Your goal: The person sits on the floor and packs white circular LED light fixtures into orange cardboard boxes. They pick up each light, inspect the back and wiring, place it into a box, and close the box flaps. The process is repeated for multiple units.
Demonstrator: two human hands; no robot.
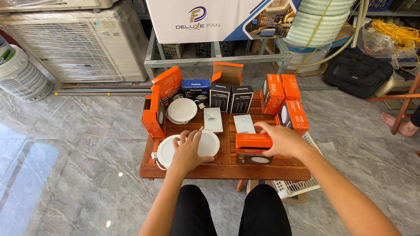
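Blk bag (pixel 358 70), AC unit (pixel 74 43).

Left hand (pixel 189 150): palm flat on a round white panel light (pixel 205 144), fingers spread.
Right hand (pixel 282 140): grips the top of an orange box (pixel 253 142).
Between the hands: bare slats of the wooden table (pixel 227 164).
Beyond the fingertips: two white switch plates (pixel 213 119), black boxes (pixel 230 98).

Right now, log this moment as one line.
left hand: flat on round white panel light | right hand: grips orange box | surface: wooden table
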